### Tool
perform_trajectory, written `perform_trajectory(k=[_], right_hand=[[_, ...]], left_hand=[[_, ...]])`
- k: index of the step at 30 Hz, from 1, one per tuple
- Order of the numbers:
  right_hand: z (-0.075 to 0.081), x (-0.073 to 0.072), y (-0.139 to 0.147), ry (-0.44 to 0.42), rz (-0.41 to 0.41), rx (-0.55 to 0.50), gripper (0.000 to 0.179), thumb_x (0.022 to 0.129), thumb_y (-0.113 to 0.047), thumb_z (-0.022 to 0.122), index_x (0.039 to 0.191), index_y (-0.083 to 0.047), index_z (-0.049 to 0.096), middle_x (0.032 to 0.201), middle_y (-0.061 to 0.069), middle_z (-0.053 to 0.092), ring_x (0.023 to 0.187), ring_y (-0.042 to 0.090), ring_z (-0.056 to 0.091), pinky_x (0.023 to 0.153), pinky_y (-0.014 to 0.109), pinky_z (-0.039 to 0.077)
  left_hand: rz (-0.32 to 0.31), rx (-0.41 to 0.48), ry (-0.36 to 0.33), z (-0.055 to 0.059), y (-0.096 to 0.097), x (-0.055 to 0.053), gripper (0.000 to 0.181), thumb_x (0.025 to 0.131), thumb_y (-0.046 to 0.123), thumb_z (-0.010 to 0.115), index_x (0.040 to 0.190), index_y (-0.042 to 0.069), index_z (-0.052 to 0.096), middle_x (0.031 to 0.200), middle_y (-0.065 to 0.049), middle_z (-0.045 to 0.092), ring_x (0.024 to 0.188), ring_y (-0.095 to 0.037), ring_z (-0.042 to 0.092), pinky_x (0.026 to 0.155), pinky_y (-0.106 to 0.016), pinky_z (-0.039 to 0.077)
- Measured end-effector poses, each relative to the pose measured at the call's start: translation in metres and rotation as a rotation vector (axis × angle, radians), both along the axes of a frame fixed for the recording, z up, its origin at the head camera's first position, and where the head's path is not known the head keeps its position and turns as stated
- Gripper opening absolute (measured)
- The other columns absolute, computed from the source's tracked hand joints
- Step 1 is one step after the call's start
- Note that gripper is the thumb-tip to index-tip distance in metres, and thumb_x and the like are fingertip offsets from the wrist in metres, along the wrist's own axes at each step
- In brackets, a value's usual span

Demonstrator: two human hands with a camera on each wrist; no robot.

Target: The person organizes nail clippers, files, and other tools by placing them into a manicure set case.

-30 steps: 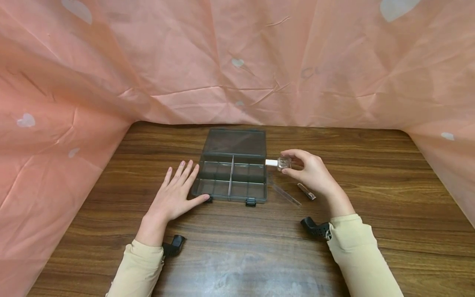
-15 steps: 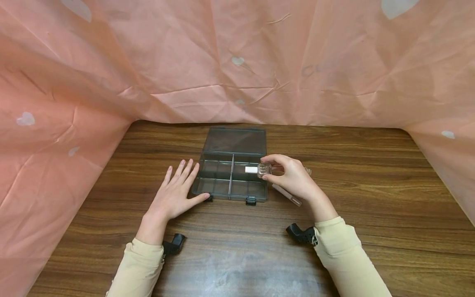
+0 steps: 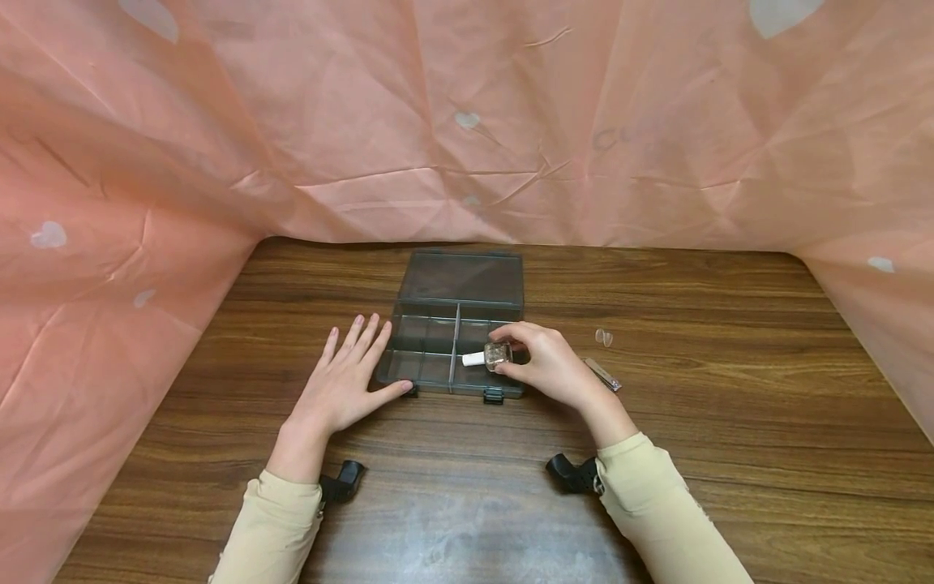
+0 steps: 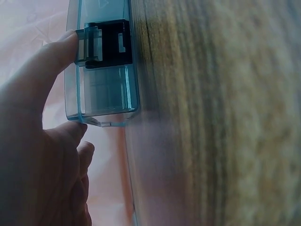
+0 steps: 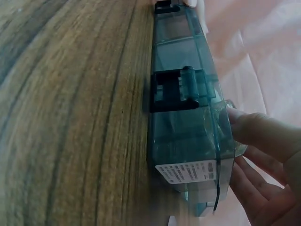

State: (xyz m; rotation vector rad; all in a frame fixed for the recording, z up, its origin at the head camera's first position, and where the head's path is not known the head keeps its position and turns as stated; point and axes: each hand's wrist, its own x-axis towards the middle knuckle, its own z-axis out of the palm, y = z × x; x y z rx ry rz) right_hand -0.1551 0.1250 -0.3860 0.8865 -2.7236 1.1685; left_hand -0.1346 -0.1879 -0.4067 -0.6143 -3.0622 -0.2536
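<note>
A smoky clear compartment box [image 3: 463, 277] stands on the table with its lid laid back and a pale divider [image 3: 456, 345] across its middle. My right hand [image 3: 547, 363] pinches a small clear nail polish bottle [image 3: 498, 357] between thumb and fingers, over the front right part of the box. Its white cap [image 3: 473, 358] points left toward the divider. My left hand [image 3: 341, 383] lies spread at the box's left side; in the left wrist view the thumb touches the front latch [image 4: 108, 44] and a finger meets the corner.
Right of the box lie a nail clipper [image 3: 603, 375] and a small clear piece [image 3: 604, 337]. A slim clear stick seen earlier is hidden by the right hand. Pink cloth [image 3: 467, 186] hangs behind and beside the wooden table [image 3: 700, 389].
My right hand has carried the nail polish bottle leftward and toward the front, from beside the box to over its right half. The left hand keeps its place.
</note>
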Motion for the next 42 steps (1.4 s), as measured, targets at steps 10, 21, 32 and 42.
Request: perform_trajectory(k=[10,21,32,42], right_hand=[[-0.001,0.005,-0.006,0.178,0.063,0.165,0.039,0.077,-0.002,0.078,0.113,0.002,0.064,0.113,0.012,0.063,0.108,0.028,0.057,0.094,0.04,0.046],[-0.004,0.007,-0.008,0.188,0.042,0.141,0.036,0.077,0.002,0.077,0.111,0.002,0.064,0.109,0.011,0.064,0.099,0.024,0.057,0.086,0.035,0.05],[-0.003,0.007,-0.008,0.191,0.022,0.115,0.029,0.078,0.003,0.076,0.105,0.001,0.066,0.102,0.008,0.065,0.09,0.02,0.058,0.078,0.031,0.051],[-0.002,0.004,0.005,0.111,-0.025,-0.008,0.028,0.08,0.0,0.075,0.107,-0.001,0.066,0.102,0.008,0.065,0.091,0.021,0.065,0.079,0.028,0.055]], left_hand=[[-0.003,0.004,0.003,0.001,0.0,0.0,0.097,0.085,0.077,0.037,0.154,0.012,0.017,0.159,-0.011,0.014,0.146,-0.028,0.002,0.115,-0.052,0.001],[0.003,0.001,-0.004,0.0,-0.001,0.0,0.098,0.084,0.078,0.034,0.155,0.013,0.015,0.159,-0.011,0.012,0.146,-0.028,0.001,0.115,-0.052,0.0],[0.003,0.012,-0.009,0.0,-0.001,0.0,0.098,0.085,0.078,0.035,0.155,0.014,0.014,0.159,-0.011,0.012,0.146,-0.028,0.001,0.115,-0.05,-0.002],[0.001,0.01,0.0,0.0,-0.001,0.0,0.098,0.084,0.078,0.035,0.155,0.013,0.016,0.159,-0.011,0.013,0.146,-0.028,0.002,0.115,-0.052,0.0]])
